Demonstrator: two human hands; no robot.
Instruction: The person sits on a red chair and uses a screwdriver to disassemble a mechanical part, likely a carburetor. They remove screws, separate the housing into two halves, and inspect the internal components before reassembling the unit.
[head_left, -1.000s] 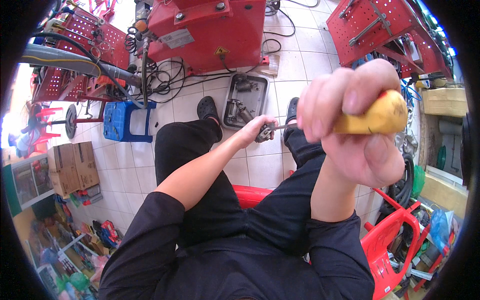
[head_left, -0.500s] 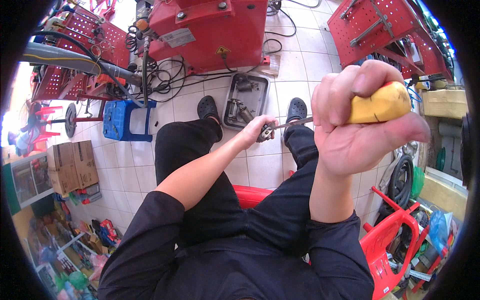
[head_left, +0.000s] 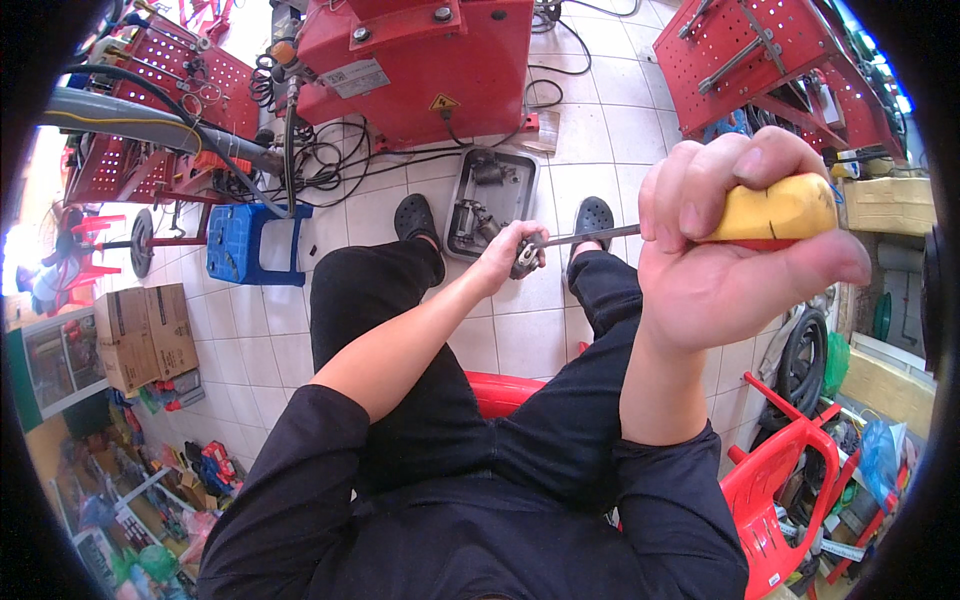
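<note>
My right hand [head_left: 715, 235] is closed around the yellow handle of a screwdriver [head_left: 775, 208], thumb stretched along its lower side, where a red patch shows. The thin shaft runs left from my fist to a small dark metal part [head_left: 527, 258]. My left hand [head_left: 507, 253] grips that part between my knees, and its fingers hide much of it. Whether the tip sits in a screw there I cannot tell. Just beyond my left hand, a grey metal tray [head_left: 524, 190] on the floor holds several greasy metal parts [head_left: 490, 170].
Ahead stands a large red machine [head_left: 420, 75] with black cables [head_left: 345, 160] on the tiles. A blue plastic stool [head_left: 235, 243] and a cardboard box [head_left: 147, 335] are at left. Red perforated panels [head_left: 735, 60] rise at far right, above a red plastic chair [head_left: 780, 490].
My right hand has shifted slightly right with the screwdriver, whose handle is turned to show more red underneath. The shaft lies more level. My left hand and the metal part have moved slightly.
</note>
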